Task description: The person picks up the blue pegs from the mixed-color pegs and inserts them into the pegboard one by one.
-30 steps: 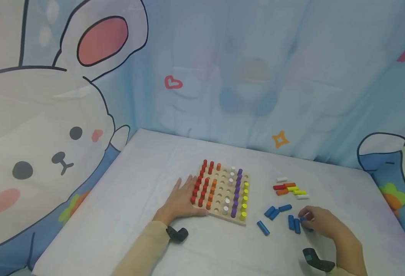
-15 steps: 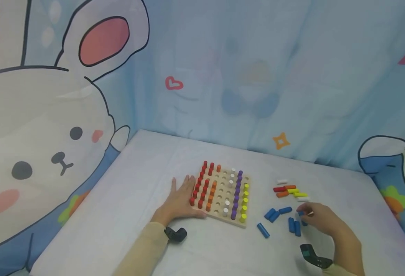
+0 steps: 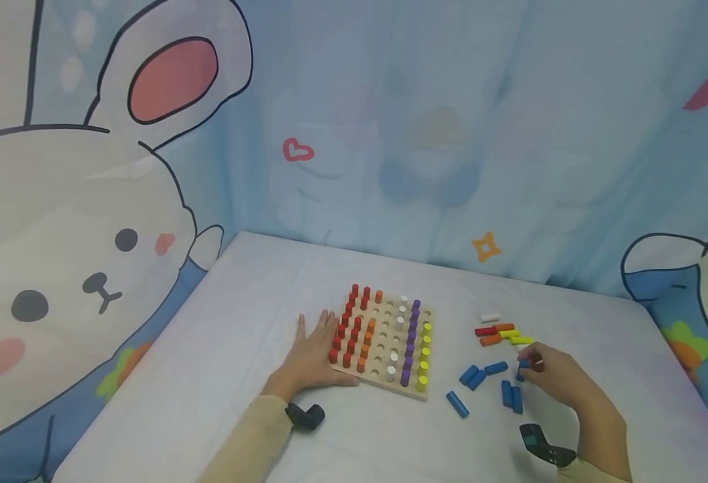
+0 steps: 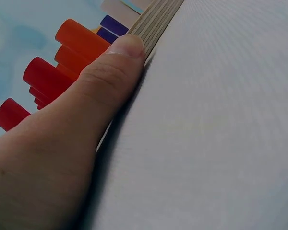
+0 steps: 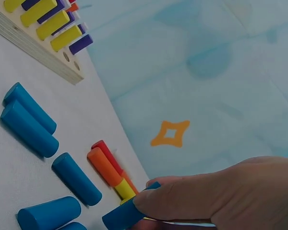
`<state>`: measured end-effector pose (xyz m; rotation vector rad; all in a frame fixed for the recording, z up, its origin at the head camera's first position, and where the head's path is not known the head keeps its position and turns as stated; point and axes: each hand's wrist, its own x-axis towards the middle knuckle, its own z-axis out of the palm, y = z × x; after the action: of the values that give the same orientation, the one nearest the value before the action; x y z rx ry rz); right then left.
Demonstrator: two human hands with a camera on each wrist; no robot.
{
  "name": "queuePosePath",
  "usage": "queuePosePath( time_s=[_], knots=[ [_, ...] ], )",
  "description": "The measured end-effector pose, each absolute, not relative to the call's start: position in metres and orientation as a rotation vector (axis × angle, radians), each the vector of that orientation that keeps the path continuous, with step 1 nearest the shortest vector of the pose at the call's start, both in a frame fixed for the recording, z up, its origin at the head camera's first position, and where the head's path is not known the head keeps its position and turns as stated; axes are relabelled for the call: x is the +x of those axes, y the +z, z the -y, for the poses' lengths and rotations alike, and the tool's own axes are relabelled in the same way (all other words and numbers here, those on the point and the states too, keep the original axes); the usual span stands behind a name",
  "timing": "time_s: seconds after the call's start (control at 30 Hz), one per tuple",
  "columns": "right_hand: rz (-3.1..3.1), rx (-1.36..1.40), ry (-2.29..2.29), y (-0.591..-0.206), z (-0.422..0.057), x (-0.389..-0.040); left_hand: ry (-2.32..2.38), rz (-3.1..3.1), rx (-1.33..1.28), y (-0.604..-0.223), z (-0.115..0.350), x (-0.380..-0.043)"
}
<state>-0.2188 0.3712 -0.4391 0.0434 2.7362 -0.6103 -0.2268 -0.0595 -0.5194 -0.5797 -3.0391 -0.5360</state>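
Note:
A wooden peg board lies on the table with rows of red, orange, white, purple and yellow pegs standing in it; some holes hold no peg. My left hand rests against the board's left side, fingers spread. In the left wrist view its thumb lies straight along the board's edge. To the right of the board, my right hand pinches a blue peg between thumb and fingers, lifted and roughly upright in the head view. Several more blue pegs lie on the cloth beside that hand.
Behind the blue pegs lies a loose cluster of red, orange, yellow and white pegs, among them a red peg and a white peg. A white cloth covers the table. A printed curtain hangs behind it.
My right hand has picked the blue peg up from beside the other blue ones and brought it slightly up and left. My left hand stays at the board.

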Motion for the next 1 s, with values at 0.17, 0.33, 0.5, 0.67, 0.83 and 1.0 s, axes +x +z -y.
queuePosePath(
  time_s=[0.17,0.33,0.5,0.67,0.83,1.0],
  knots=[
    [-2.753,0.049,-0.625,-0.436,-0.371,-0.218,-0.533,3.046,-0.575,-0.524,0.058,-0.227],
    [-2.771,0.062,-0.635,-0.435,-0.367,-0.217,-0.538,3.03,-0.567,-0.523,0.058,-0.227],
    [-2.812,0.047,-0.641,-0.437,-0.362,-0.219,-0.556,3.037,-0.553,-0.52,0.057,-0.227],
    [-2.864,0.055,-0.637,-0.44,-0.36,-0.219,-0.559,3.049,-0.553,-0.521,0.056,-0.229],
    [-2.927,0.054,-0.672,-0.453,-0.361,-0.226,-0.598,3.043,-0.544,-0.52,0.058,-0.225],
    [-2.979,0.023,-0.653,-0.481,-0.373,-0.237,-0.594,3.04,-0.535,-0.521,0.057,-0.223]
  ],
)
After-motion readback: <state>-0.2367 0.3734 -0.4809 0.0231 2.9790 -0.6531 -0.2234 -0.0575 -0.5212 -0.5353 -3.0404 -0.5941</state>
